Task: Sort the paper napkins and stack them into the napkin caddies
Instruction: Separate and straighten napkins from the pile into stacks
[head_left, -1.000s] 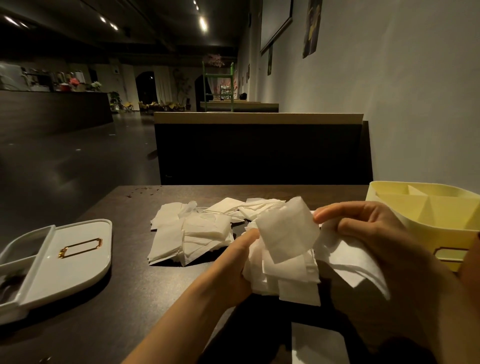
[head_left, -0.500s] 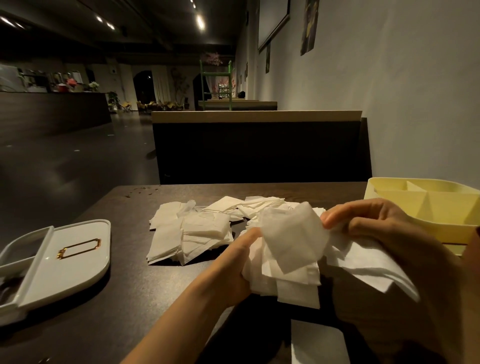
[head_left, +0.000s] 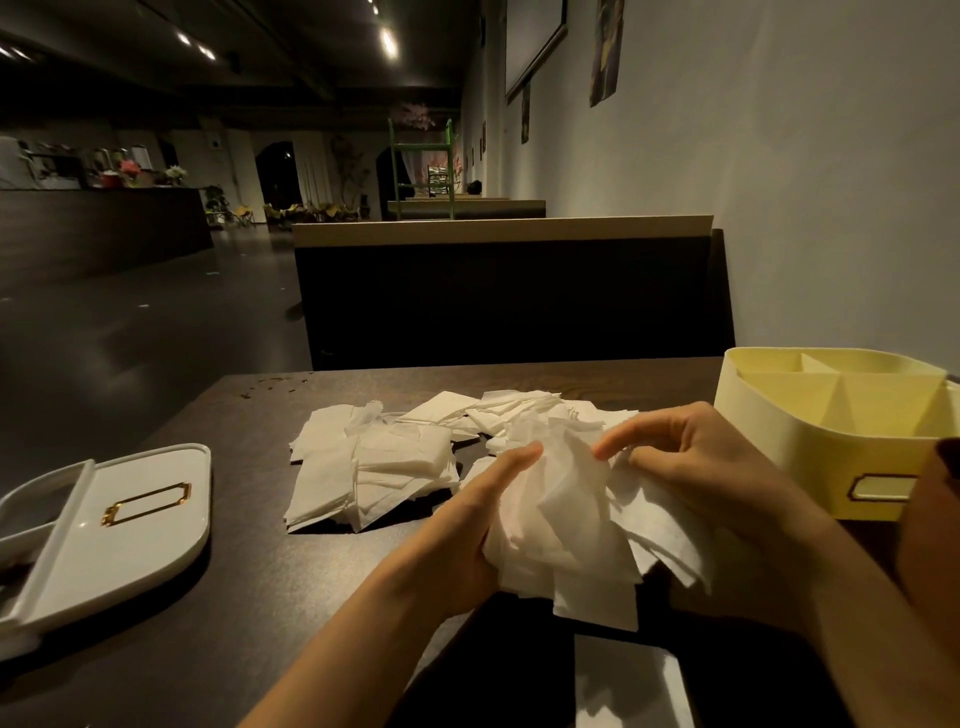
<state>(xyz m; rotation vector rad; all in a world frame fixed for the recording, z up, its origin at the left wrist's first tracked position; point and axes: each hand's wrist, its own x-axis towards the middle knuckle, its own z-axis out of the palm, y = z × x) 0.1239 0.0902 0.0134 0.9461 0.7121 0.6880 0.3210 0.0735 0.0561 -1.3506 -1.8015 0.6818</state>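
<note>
While left hand (head_left: 467, 525), right hand (head_left: 711, 467) grip 1 napkin bunch (head_left: 566, 525) | white caddy (head_left: 130, 540) 1 | yellow caddy (head_left: 810, 467) 1

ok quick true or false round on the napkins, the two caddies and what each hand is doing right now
1. The left hand grips a bunch of napkins. True.
2. The yellow caddy sits to the left of the hands. False: it stands on the right; the white caddy is on the left.
3. A loose pile of napkins lies on the table beyond the left hand. True.
4. The yellow caddy's compartments are packed with napkins. False: no napkins show in the parts that can be seen.
5. The right hand has its fingers curled at the same bunch of napkins. True.
</note>
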